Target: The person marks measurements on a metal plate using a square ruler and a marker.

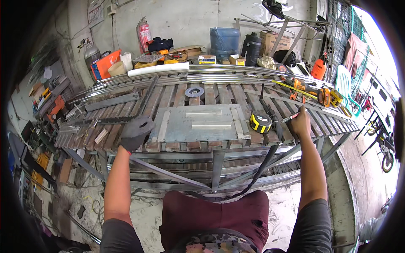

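Right hand [301,123]: bare, fingers closed about a slim stick-like tool [290,117], its exact kind too small to tell; held over the right part of the slatted metal bench [177,93].
Left hand [137,132]: in a grey glove, fingers curled, at the bench's near edge; whether it grips anything cannot be told.
Tape measure [260,122]: yellow and black, between the hands, nearer the right; a dark cable [277,126] runs just beside it.
Metal plate [175,128]: grey, flat on the slats between the hands, two pale strips [211,125] on its face.
Carpenter's square [145,98]: dark, L-shaped, lying behind and left of the left hand.
Grinding disc [194,92]: grey, round, beyond the plate.
Power tools [324,96]: orange and black, right side of the bench.
Metal tubes [228,79]: shiny, along the far side.
Back row: blue container [224,42], black jug [251,48], red fire extinguisher [144,33] by the wall.
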`<control>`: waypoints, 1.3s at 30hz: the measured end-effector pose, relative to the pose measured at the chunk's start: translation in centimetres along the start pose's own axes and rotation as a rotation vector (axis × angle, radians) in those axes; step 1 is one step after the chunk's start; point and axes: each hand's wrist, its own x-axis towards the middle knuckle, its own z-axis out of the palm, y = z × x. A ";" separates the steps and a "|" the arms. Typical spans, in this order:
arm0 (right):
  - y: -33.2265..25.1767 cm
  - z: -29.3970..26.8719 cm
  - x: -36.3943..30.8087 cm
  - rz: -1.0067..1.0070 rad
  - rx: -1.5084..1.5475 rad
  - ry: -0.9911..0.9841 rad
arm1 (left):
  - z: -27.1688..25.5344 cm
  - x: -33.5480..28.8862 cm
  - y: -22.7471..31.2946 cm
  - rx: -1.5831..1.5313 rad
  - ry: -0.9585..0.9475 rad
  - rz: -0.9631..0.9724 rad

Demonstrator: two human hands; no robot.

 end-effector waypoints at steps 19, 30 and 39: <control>-0.1 -0.3 -0.2 -0.012 0.008 0.011 | -0.2 0.2 0.5 -0.001 -0.020 0.093; 0.3 0.1 -0.1 -0.014 -0.012 -0.001 | 0.0 -0.4 0.4 -0.022 0.025 0.027; 0.4 -0.8 -0.7 0.127 0.095 -0.091 | 1.6 0.8 -5.9 0.091 0.000 0.457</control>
